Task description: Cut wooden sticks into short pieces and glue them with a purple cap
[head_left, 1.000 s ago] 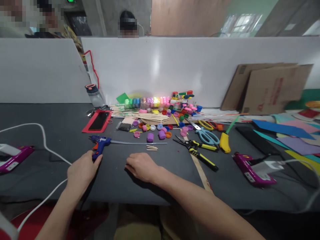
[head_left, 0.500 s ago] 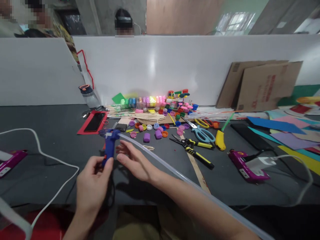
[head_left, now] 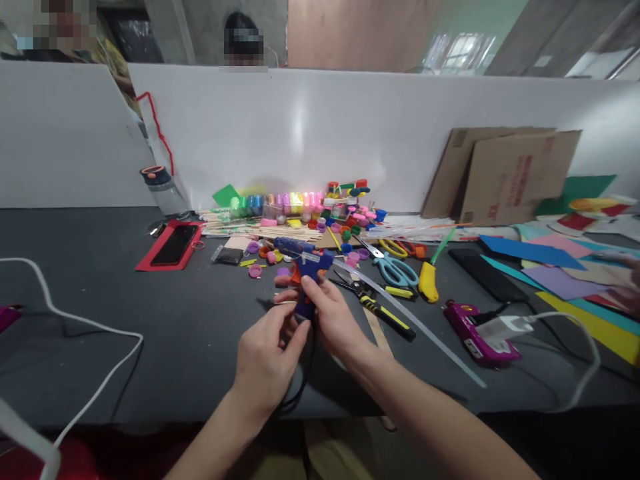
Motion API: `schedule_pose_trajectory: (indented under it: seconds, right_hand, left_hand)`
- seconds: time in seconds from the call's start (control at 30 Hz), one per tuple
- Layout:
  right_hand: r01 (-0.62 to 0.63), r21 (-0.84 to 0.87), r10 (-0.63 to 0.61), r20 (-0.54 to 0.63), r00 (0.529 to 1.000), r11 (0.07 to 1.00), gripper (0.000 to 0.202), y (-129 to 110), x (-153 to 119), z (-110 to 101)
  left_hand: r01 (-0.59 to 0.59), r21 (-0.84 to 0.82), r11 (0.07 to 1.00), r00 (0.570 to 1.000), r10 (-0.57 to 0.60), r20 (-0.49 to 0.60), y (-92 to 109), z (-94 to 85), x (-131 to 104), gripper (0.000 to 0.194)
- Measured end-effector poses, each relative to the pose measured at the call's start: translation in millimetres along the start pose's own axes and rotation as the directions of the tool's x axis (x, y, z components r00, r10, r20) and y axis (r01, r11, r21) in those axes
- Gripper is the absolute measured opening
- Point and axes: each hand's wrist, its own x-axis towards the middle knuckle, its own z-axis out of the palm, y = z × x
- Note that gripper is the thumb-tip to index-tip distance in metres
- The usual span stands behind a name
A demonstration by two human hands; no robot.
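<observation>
A blue glue gun (head_left: 311, 267) is held upright above the table, its nozzle toward the left and a long clear glue stick (head_left: 415, 317) running out of its back to the lower right. My left hand (head_left: 273, 347) pinches the bottom of its handle. Around the upper handle, near the orange trigger, my right hand (head_left: 333, 313) is wrapped with its thumb on the near side. A black cord hangs below the handle. Behind the glue gun lie colourful bottle caps (head_left: 255, 271); black and yellow pliers (head_left: 387, 318) lie to its right.
Blue scissors (head_left: 395, 270), a yellow glue-gun-like cutter (head_left: 429, 281) and a purple power strip (head_left: 483, 337) lie rightward. A phone (head_left: 175, 245) on red card and a bottle (head_left: 167, 193) stand left. A white cable (head_left: 95, 327) crosses the left side. Another person's hand (head_left: 627, 267) is at far right.
Both hands and the glue gun have moved right in the view. My right hand has closed on the handle. The glue stick's far end now shows. A person's hand has appeared at far right.
</observation>
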Motion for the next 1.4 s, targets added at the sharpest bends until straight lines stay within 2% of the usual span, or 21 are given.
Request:
schedule_pose_trajectory:
  seconds: [0.17, 0.27, 0.37, 0.5, 0.7, 0.83, 0.87, 0.9, 0.97, 1.0, 1.03, 1.07, 1.13, 1.17, 1.23, 1.3, 1.4]
  right_hand:
    - [0.033, -0.088, -0.033, 0.003, 0.999, 0.996, 0.028, -23.1, -1.8, -39.2]
    - [0.046, -0.135, -0.045, 0.010, 0.999, 0.990, 0.031, -30.1, -0.1, -57.5]
    - [0.021, -0.169, -0.018, 0.017, 1.000, 0.985, 0.034, -29.4, 4.4, -69.9]
    - [-0.040, -0.200, 0.045, 0.018, 0.999, 0.979, 0.038, -22.4, 7.2, -78.0]
    - [-0.120, -0.217, 0.123, -0.001, 0.992, 0.969, 0.047, -12.0, 2.3, -80.5]
    - [-0.169, -0.288, 0.172, -0.015, 0.985, 0.943, 0.052, -9.0, 0.0, -81.7]
    - [-0.171, -0.295, 0.170, -0.027, 0.985, 0.940, 0.053, -8.9, -0.2, -81.9]
    - [-0.166, -0.292, 0.159, -0.045, 0.986, 0.942, 0.052, -9.0, -0.1, -82.1]
    - [-0.142, -0.273, 0.124, -0.084, 0.989, 0.952, 0.051, -9.3, 0.3, -82.2]
    - [-0.128, -0.268, 0.106, -0.096, 0.990, 0.955, 0.050, -9.4, 0.5, -82.2]
    - [-0.111, -0.266, 0.084, -0.108, 0.991, 0.958, 0.049, -9.5, 0.8, -82.2]
    - [-0.097, -0.267, 0.068, -0.117, 0.991, 0.959, 0.048, -9.6, 0.9, -82.3]
    - [-0.096, -0.270, 0.062, -0.133, 0.989, 0.958, 0.045, -9.8, 0.9, -82.6]
    - [-0.100, -0.269, 0.064, -0.138, 0.988, 0.958, 0.044, -9.8, 0.8, -82.7]
    - [-0.106, -0.267, 0.072, -0.134, 0.988, 0.958, 0.042, -9.8, 0.3, -83.1]
    - [-0.102, -0.268, 0.071, -0.124, 0.990, 0.958, 0.042, -9.4, -0.4, -83.5]
    - [-0.093, -0.276, 0.065, -0.108, 0.992, 0.957, 0.048, -8.3, -1.3, -84.6]
  left_hand:
    - [-0.097, 0.095, 0.991, 0.976, 0.077, 0.202, -32.1, -20.5, 34.6, 0.013]
    - [-0.222, 0.146, 0.964, 0.910, 0.151, 0.386, -52.0, -18.1, 60.1, 0.007]
    - [-0.306, 0.164, 0.938, 0.839, 0.184, 0.512, -64.6, -6.7, 73.0, 0.010]
    - [-0.320, 0.180, 0.930, 0.803, 0.165, 0.573, -74.7, 5.9, 73.8, 0.011]
    - [-0.289, 0.197, 0.937, 0.788, 0.116, 0.605, -73.4, 11.6, 71.9, 0.021]
    - [-0.200, 0.161, 0.967, 0.811, 0.071, 0.580, -67.5, 4.7, 67.9, 0.023]
    - [-0.124, 0.119, 0.985, 0.824, 0.036, 0.565, -67.1, 1.8, 67.0, 0.022]
    - [0.020, 0.037, 0.999, 0.833, -0.037, 0.553, -67.4, -1.0, 66.2, 0.021]
    - [0.270, -0.096, 0.958, 0.814, -0.174, 0.554, -70.3, -5.5, 65.4, 0.020]
    - [0.341, -0.126, 0.932, 0.805, -0.220, 0.550, -72.6, -6.8, 65.4, 0.024]
    - [0.347, -0.117, 0.930, 0.810, -0.235, 0.537, -74.9, -7.4, 65.4, 0.028]
    - [0.302, -0.082, 0.950, 0.827, -0.219, 0.518, -77.1, -7.4, 65.5, 0.030]
    - [0.124, 0.011, 0.992, 0.850, -0.112, 0.515, -79.8, -6.3, 65.5, 0.029]
    - [0.025, 0.035, 0.999, 0.842, -0.040, 0.538, -80.1, -5.4, 65.2, 0.029]
    - [-0.125, 0.037, 0.991, 0.793, 0.078, 0.604, -79.8, -3.4, 64.3, 0.029]
    - [-0.205, 0.042, 0.978, 0.782, 0.138, 0.608, -79.6, -1.3, 63.7, 0.027]
    - [-0.263, 0.094, 0.960, 0.816, 0.169, 0.553, -81.4, 3.1, 65.6, 0.028]
